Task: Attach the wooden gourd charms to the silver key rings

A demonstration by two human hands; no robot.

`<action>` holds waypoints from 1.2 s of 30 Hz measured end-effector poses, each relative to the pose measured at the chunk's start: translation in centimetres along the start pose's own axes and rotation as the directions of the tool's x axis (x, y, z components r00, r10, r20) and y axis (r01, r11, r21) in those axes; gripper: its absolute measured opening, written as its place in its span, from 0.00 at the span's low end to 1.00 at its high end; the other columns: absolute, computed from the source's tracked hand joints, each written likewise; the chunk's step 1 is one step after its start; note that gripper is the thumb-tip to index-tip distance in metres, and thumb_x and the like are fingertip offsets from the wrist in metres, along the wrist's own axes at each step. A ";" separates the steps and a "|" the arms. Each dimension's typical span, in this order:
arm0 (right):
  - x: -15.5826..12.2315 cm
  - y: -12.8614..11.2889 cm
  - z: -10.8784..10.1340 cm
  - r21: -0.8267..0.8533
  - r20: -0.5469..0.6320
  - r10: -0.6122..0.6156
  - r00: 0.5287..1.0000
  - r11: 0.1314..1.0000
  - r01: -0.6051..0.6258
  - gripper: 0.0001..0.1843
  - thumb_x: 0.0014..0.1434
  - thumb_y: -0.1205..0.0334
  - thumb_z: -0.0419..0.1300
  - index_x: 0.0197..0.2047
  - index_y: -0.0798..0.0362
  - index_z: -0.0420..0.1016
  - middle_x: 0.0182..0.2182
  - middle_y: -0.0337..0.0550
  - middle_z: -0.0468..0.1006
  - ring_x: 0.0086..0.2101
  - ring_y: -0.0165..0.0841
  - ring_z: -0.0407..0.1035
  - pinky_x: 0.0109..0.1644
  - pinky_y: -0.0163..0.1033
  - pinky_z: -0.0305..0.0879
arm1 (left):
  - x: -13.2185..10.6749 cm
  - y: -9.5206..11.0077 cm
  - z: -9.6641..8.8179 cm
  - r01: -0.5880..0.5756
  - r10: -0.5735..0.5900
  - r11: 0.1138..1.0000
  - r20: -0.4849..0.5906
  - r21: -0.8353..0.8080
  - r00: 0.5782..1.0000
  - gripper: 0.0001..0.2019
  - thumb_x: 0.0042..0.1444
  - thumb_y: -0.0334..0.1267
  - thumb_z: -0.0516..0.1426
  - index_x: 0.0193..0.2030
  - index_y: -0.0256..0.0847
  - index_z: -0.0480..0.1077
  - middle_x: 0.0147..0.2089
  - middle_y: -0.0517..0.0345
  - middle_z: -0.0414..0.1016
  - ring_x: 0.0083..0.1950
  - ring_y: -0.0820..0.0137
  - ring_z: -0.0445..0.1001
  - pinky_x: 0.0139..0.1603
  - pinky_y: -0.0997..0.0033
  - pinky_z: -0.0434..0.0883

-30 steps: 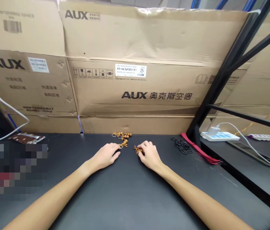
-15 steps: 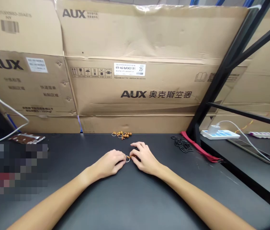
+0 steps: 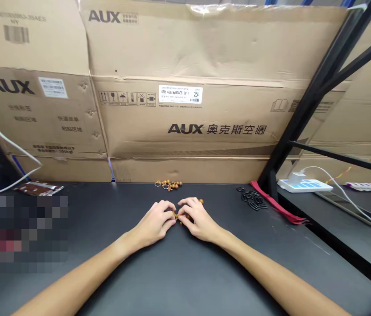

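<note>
The left hand (image 3: pixel 154 222) and right hand (image 3: pixel 201 220) are meeting at the fingertips, pinching gold beads (image 3: pixel 181 216) together above the black table (image 3: pixel 185 272). Another bunch of gold beads (image 3: pixel 168 185) is lying just in front of a cardboard box (image 3: pixel 185 118), which is showing "AUX 奥克斯空调" and a white label reading "KFR-46G/BpR3AES1(B1)". Black rings (image 3: pixel 253 200) and a red strap (image 3: pixel 276 207) are lying before the box's right end.
</note>
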State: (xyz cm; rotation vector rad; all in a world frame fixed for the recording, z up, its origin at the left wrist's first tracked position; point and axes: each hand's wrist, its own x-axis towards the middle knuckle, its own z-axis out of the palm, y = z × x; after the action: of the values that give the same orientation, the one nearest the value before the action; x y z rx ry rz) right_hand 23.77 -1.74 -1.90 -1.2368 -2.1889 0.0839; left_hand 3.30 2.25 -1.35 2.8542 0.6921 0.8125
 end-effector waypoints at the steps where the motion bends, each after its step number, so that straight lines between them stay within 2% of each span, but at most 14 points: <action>1: 0.0 0.1 0.0 -0.032 0.001 0.022 1.000 0.999 -0.022 0.05 0.62 0.64 0.54 0.37 0.50 0.71 0.47 0.48 0.70 0.50 0.40 0.60 0.54 0.52 0.58 | 0.0 -0.1 0.0 0.007 -0.007 1.000 0.004 -0.013 1.000 0.10 0.63 0.35 0.51 0.34 0.41 0.72 0.48 0.54 0.69 0.47 0.65 0.68 0.48 0.61 0.67; 4: -0.1 0.3 -0.1 -0.099 0.004 0.067 0.998 0.993 -0.067 0.06 0.63 0.63 0.53 0.38 0.49 0.72 0.47 0.48 0.71 0.50 0.40 0.60 0.52 0.51 0.58 | 0.0 -0.2 0.0 0.023 -0.022 0.998 0.017 -0.053 1.000 0.09 0.63 0.35 0.52 0.35 0.42 0.72 0.49 0.54 0.68 0.49 0.65 0.68 0.51 0.60 0.66; 9: -0.1 -0.3 -0.3 -0.047 0.020 0.032 0.999 0.998 -0.031 0.06 0.63 0.62 0.54 0.36 0.50 0.72 0.47 0.47 0.70 0.50 0.41 0.60 0.54 0.53 0.57 | -0.1 0.0 -0.1 0.066 -0.066 0.997 0.017 -0.042 0.998 0.08 0.60 0.40 0.55 0.32 0.41 0.71 0.50 0.53 0.67 0.50 0.63 0.67 0.51 0.58 0.65; 14: -0.1 -0.8 -0.3 0.029 0.017 -0.020 1.000 0.999 0.020 0.06 0.63 0.61 0.55 0.36 0.49 0.72 0.47 0.46 0.70 0.50 0.39 0.59 0.54 0.51 0.58 | -0.1 0.0 0.0 0.026 -0.026 1.000 0.010 -0.003 1.000 0.08 0.62 0.36 0.52 0.34 0.41 0.71 0.51 0.52 0.68 0.49 0.63 0.67 0.49 0.58 0.66; 19: 0.0 0.0 0.2 -0.023 -0.042 0.061 0.997 0.998 -0.062 0.06 0.62 0.63 0.55 0.35 0.50 0.72 0.45 0.47 0.70 0.48 0.39 0.61 0.53 0.52 0.58 | 0.0 0.0 -0.1 0.018 -0.017 0.999 0.017 -0.031 1.000 0.08 0.63 0.34 0.50 0.34 0.40 0.69 0.51 0.52 0.68 0.48 0.65 0.68 0.49 0.60 0.66; 21: 0.0 0.1 0.3 -0.032 -0.050 0.073 0.996 0.997 -0.074 0.06 0.62 0.63 0.55 0.35 0.51 0.72 0.45 0.47 0.70 0.48 0.40 0.61 0.53 0.53 0.58 | 0.0 0.0 -0.2 0.027 -0.026 0.999 0.013 -0.040 1.000 0.08 0.62 0.34 0.51 0.34 0.40 0.68 0.51 0.52 0.67 0.49 0.64 0.67 0.50 0.59 0.66; 25: -0.1 -0.2 0.1 0.042 -0.027 0.016 1.000 0.999 -0.015 0.05 0.62 0.62 0.55 0.35 0.51 0.72 0.46 0.47 0.70 0.49 0.39 0.61 0.54 0.51 0.58 | -0.1 0.1 -0.1 0.056 -0.055 0.997 0.023 -0.048 0.998 0.06 0.60 0.38 0.55 0.33 0.41 0.69 0.51 0.53 0.67 0.51 0.62 0.67 0.51 0.58 0.65; 28: 0.0 -0.4 0.0 0.072 -0.014 -0.017 1.000 0.997 0.018 0.05 0.62 0.63 0.56 0.36 0.50 0.72 0.47 0.47 0.70 0.49 0.38 0.61 0.55 0.50 0.59 | -0.1 0.0 0.0 0.049 -0.048 0.998 0.025 -0.040 0.998 0.07 0.61 0.35 0.53 0.33 0.41 0.70 0.52 0.53 0.67 0.51 0.63 0.67 0.51 0.59 0.65; 33: 0.1 -0.1 0.0 -0.010 -0.044 0.076 0.996 0.997 -0.077 0.04 0.61 0.64 0.56 0.35 0.51 0.72 0.46 0.48 0.70 0.48 0.40 0.62 0.53 0.54 0.58 | 0.0 -0.1 -0.1 0.032 -0.031 0.999 0.024 -0.031 0.999 0.07 0.62 0.34 0.52 0.33 0.41 0.70 0.52 0.54 0.67 0.50 0.63 0.67 0.51 0.60 0.65; 36: 0.0 -0.2 0.0 0.017 -0.036 0.049 0.998 0.999 -0.049 0.04 0.62 0.64 0.56 0.35 0.51 0.71 0.46 0.47 0.70 0.48 0.39 0.62 0.54 0.53 0.58 | -0.1 0.0 -0.1 0.047 -0.047 0.998 0.025 -0.036 0.999 0.05 0.60 0.36 0.54 0.35 0.41 0.70 0.53 0.53 0.66 0.51 0.62 0.66 0.52 0.59 0.65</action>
State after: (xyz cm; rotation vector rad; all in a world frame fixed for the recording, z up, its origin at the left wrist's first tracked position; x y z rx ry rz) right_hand 23.62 -1.80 -1.86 -1.2737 -2.1232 0.0979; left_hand 3.18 2.19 -1.29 2.7993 0.7307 0.7743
